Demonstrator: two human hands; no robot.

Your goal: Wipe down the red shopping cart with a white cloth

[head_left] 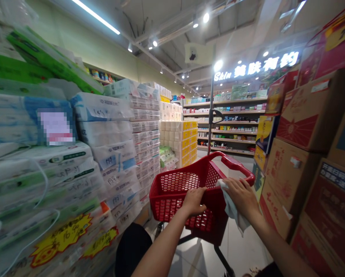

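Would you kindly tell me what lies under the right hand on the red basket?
A pale cloth lies under the right hand, draped over the near rim of the red basket and hanging down its side. The stretch of rim beneath them is covered.

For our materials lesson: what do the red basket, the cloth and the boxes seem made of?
The basket: glossy moulded plastic, by its shine and mesh holes.
The cloth: soft, matt fabric, probably; it hangs limp in folds.
The boxes: printed cardboard, matt brown, with taped seams.
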